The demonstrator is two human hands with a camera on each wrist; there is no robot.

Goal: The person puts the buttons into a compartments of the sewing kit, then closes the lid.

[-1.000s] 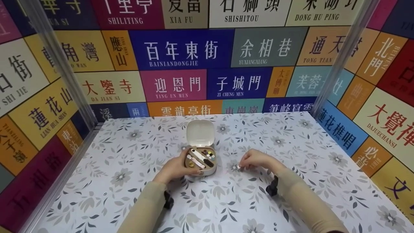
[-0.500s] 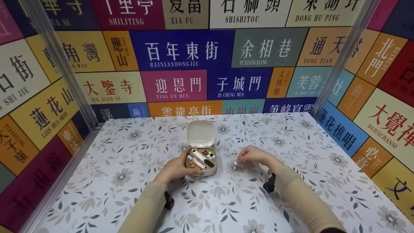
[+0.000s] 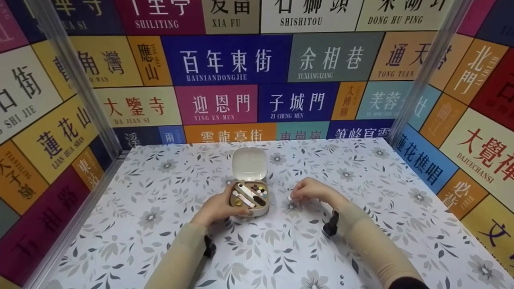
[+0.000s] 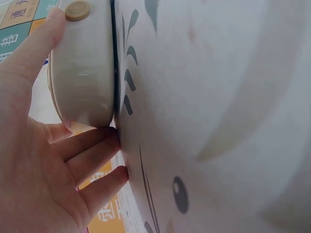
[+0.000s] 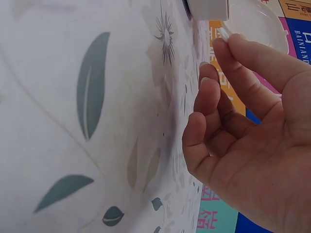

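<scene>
A small white sewing kit box (image 3: pixel 260 211) stands on the cloth with its lid (image 3: pixel 249 163) raised at the back. My left hand (image 3: pixel 217 208) grips it from the left, thumb along the front and fingers round the side; in the left wrist view the thumb reaches a round tan stud (image 4: pixel 77 10) on the wall. To the right of the box, my right hand (image 3: pixel 317 191) pinches a tiny white piece (image 5: pixel 222 33) between thumb and index finger, its other fingers curled loosely. The piece looks like a small button, mostly covered by the fingertips.
Inside the box lie a slim white tool with a black end (image 3: pixel 257 200), several coloured buttons or beads (image 3: pixel 261 190) and a gold round item (image 3: pixel 238 202). A flowered cloth (image 3: pixel 160 249) covers the table. Panels with printed signs (image 3: pixel 225 60) enclose the back and sides.
My right hand has shifted left and slightly up, toward the box, carrying the tiny white piece. My left hand keeps its grip on the box, which stays in place.
</scene>
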